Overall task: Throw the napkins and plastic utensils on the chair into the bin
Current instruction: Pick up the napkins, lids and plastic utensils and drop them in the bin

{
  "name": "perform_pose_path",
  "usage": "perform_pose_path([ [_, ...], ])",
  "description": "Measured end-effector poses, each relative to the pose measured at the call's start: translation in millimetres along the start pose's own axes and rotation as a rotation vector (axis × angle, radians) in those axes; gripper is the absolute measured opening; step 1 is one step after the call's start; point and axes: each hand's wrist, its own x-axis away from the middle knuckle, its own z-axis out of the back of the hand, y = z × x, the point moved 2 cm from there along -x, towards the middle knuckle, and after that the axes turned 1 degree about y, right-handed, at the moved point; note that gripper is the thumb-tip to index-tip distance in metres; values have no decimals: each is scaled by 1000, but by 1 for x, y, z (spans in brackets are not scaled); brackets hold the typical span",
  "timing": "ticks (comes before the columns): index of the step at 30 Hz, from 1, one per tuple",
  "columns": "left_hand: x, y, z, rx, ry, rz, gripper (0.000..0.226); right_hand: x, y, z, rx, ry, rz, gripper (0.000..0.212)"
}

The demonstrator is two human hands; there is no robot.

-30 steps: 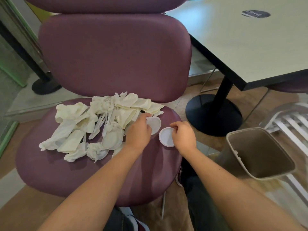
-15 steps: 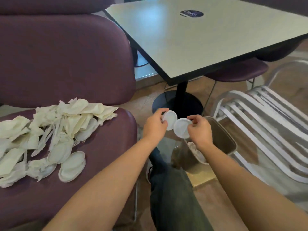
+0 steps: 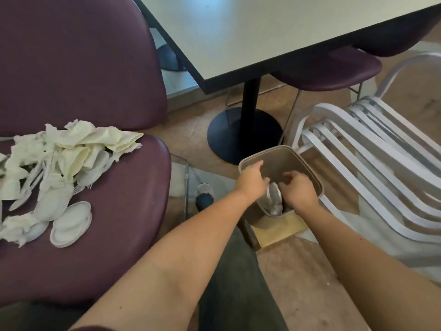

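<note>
Your left hand (image 3: 250,181) and right hand (image 3: 298,191) hover over the bin (image 3: 307,168), fingers loosely curled, gripping nothing; two white round lids (image 3: 273,195) lie inside between them. On your far left, napkins (image 3: 95,139) and plastic utensils (image 3: 35,177) lie heaped on the maroon chair (image 3: 124,211).

— What is worn on the arms?
— Nothing is seen there; both forearms are bare, and no watch or ring can be made out on the left hand (image 3: 250,181) or right hand (image 3: 299,191).
— And lower down?
— Dark grey-green trousers (image 3: 233,278) are worn.
</note>
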Motion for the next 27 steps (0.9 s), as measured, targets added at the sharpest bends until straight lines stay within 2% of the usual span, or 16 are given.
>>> perform_pose_path([
  [8, 46, -30, 80, 206, 261, -39, 29, 28, -71, -28, -115, -41, 253, 25],
  [17, 129, -96, 201, 119, 551, 81, 17, 98, -183, -89, -189, -163, 452, 9],
  [24, 202, -188, 262, -38, 742, 353, 21, 148, -245, -156, -77, -283, 508, 16],
  [27, 225, -217, 275, -110, 759, 530, 38, 161, -263, -183, -35, -347, 522, 18],
])
